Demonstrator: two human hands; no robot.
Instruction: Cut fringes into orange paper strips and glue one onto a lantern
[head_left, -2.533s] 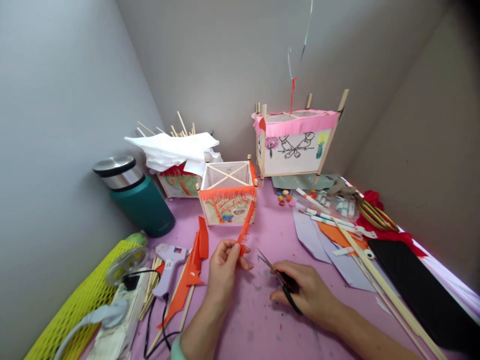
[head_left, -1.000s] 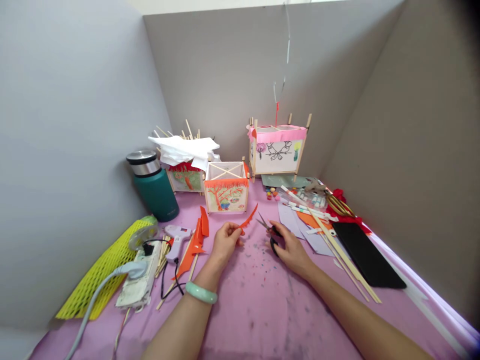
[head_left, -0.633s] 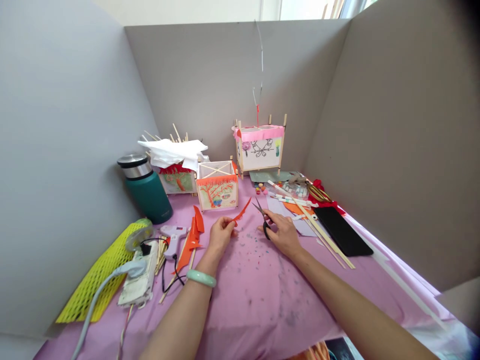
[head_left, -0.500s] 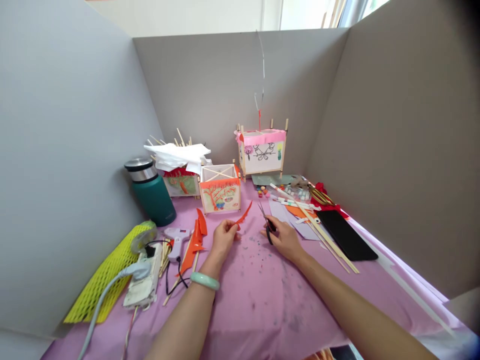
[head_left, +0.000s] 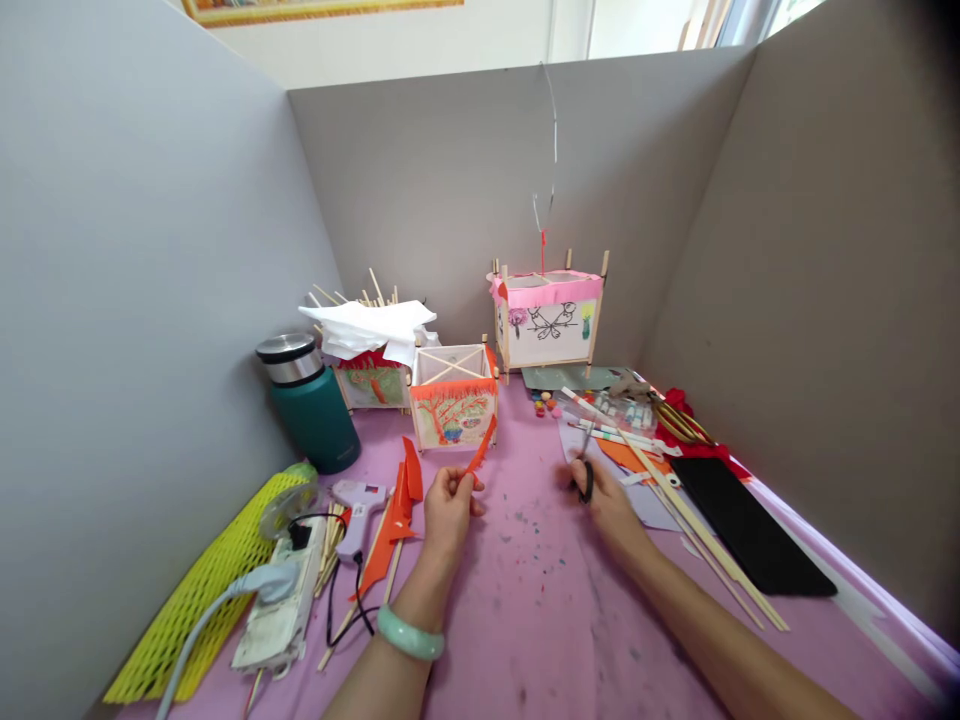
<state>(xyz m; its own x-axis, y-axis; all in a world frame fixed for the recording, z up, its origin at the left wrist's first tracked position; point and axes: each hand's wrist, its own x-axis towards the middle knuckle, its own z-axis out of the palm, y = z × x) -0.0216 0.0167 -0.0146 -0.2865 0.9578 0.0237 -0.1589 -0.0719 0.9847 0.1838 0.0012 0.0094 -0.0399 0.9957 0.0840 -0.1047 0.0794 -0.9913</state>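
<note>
My left hand (head_left: 450,510) pinches a narrow strip of orange paper (head_left: 482,447) with a fringed edge, its free end pointing up and away. Wrapped around black-handled scissors (head_left: 587,478) is my right hand (head_left: 600,500), somewhat blurred, off to the right of the strip. The blades point away from me and are apart from the paper. Just beyond the strip stands a small paper lantern (head_left: 454,412) with a stick frame, an orange fringed top edge and a drawn tree. Orange paper scraps (head_left: 397,510) lie left of my left hand.
At left are a green bottle (head_left: 315,418), a glue gun (head_left: 361,510), a power strip (head_left: 281,600) and yellow netting (head_left: 202,590). A pink-edged lantern (head_left: 551,325) hangs at the back. Wooden sticks (head_left: 697,530) and a black phone (head_left: 750,525) lie right. Grey partitions enclose the table.
My right hand has drawn the scissors away to the right from the orange strip. The left hand still holds the strip, now tilted more upright. The view has shifted slightly.
</note>
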